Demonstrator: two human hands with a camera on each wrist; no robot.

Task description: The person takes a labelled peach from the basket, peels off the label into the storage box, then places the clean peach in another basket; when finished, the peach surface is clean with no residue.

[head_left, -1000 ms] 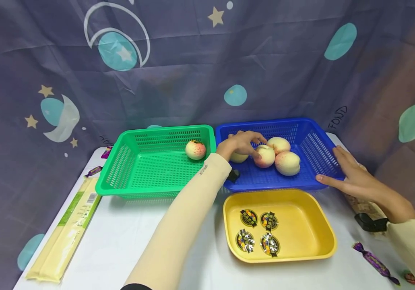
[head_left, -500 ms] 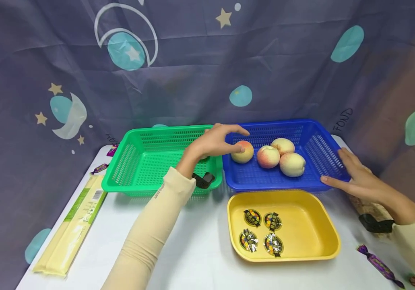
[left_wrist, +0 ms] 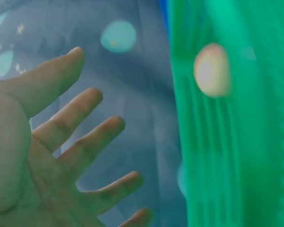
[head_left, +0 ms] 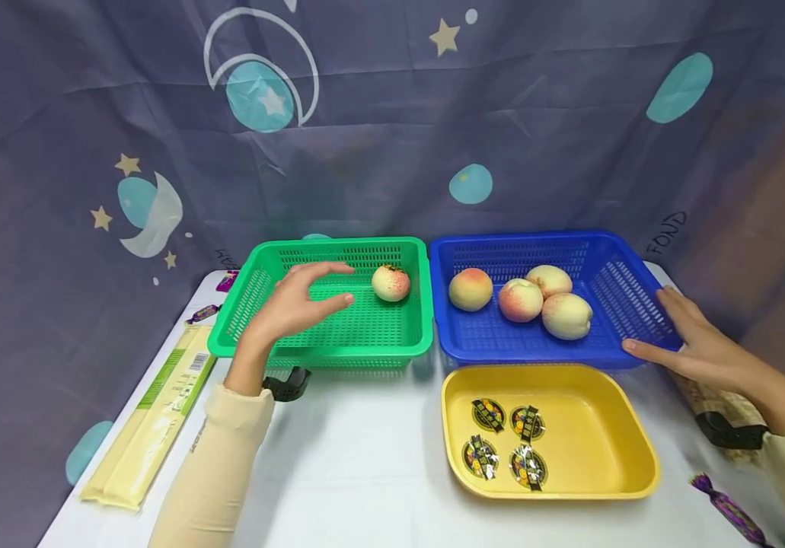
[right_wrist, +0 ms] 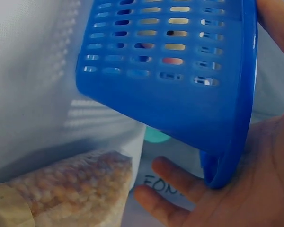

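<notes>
My left hand (head_left: 310,293) hovers with its fingers spread over the left half of the green basket (head_left: 337,350) and holds nothing. The left wrist view shows that hand (left_wrist: 85,142) empty, with one peach (left_wrist: 211,70) beyond it. That peach (head_left: 390,283) lies at the basket's back right. The blue basket (head_left: 495,346) holds several peaches, the leftmost peach (head_left: 470,289) a little apart from the others. My right hand (head_left: 676,335) rests with straight fingers against the blue basket's right side. In the right wrist view its palm (right_wrist: 260,179) cups the basket's corner (right_wrist: 227,118).
A yellow tray (head_left: 639,457) with several round foil sweets (head_left: 502,441) sits at the front. A long flat pack (head_left: 152,418) lies on the left, a grain-filled bag (right_wrist: 71,189) beside my right hand. Wrapped candies (head_left: 728,506) lie near the table's edges. A curtain hangs behind.
My left hand let go of a peach in the blue basket and moved left, out over the green basket, empty. My right hand stayed on the blue basket.
</notes>
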